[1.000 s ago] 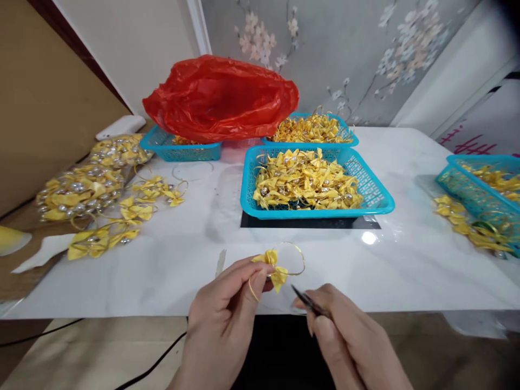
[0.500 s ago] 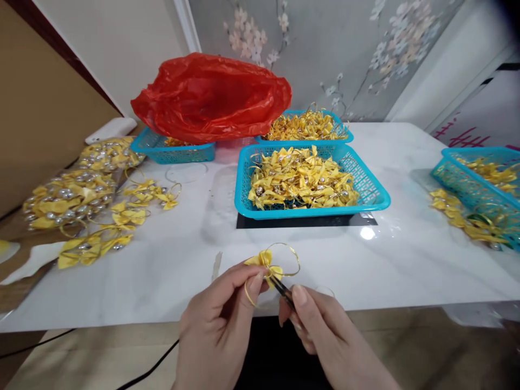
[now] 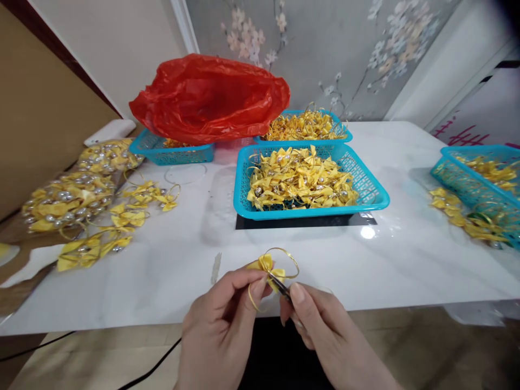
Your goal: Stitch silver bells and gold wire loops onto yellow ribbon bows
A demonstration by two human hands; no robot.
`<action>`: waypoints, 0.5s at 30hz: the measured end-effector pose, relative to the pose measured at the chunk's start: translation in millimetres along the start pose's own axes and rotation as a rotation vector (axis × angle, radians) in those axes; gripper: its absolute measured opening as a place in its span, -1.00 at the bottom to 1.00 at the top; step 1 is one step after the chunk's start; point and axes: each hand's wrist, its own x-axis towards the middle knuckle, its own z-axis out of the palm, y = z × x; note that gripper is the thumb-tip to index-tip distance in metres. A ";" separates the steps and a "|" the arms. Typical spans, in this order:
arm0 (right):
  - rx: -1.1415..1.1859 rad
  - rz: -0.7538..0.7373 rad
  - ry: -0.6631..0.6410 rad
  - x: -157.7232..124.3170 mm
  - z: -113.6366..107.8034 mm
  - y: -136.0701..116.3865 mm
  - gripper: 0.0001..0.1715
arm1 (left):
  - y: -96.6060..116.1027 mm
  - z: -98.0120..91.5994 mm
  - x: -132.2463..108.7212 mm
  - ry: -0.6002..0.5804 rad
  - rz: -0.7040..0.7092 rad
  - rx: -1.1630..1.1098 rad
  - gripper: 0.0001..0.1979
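Note:
Between the thumb and fingers of my left hand (image 3: 227,314) is a small yellow ribbon bow (image 3: 266,263), pinched at its near side. A thin gold cord (image 3: 293,260) loops out from the bow to the right, and another length of it curls down beside my left thumb. My right hand (image 3: 314,317) is closed around a pair of dark tweezers (image 3: 280,286). Their tips touch the middle of the bow. My fingers hide part of the bow and most of the tweezers' handle.
A blue basket (image 3: 312,213) of yellow bows stands ahead, with another basket (image 3: 345,135) behind it. At the back left a red plastic bag (image 3: 211,103) covers part of a third basket (image 3: 174,157). Pearl-beaded bows (image 3: 73,197) lie left; a further basket (image 3: 471,179) stands right.
The tweezer tips have come together at the bow's middle, and the bow has turned slightly. Both hands have shifted only a little.

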 end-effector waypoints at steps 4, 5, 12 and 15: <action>-0.006 0.016 -0.003 0.4 -2.0 1.4 -0.28 | -1.2 -0.1 -0.9 0.005 0.032 -0.006 -0.90; -0.003 0.019 -0.003 1.0 -2.6 1.8 -0.27 | -1.0 -0.5 -0.9 0.003 0.042 -0.007 -0.89; -0.013 0.023 0.002 -6.3 4.1 -0.1 -0.27 | 2.0 0.4 1.2 -0.005 -0.021 -0.036 -0.91; -0.194 -0.056 0.270 -24.8 -8.5 5.1 -0.39 | -1.5 -0.2 4.4 -0.006 -0.059 -0.097 -0.91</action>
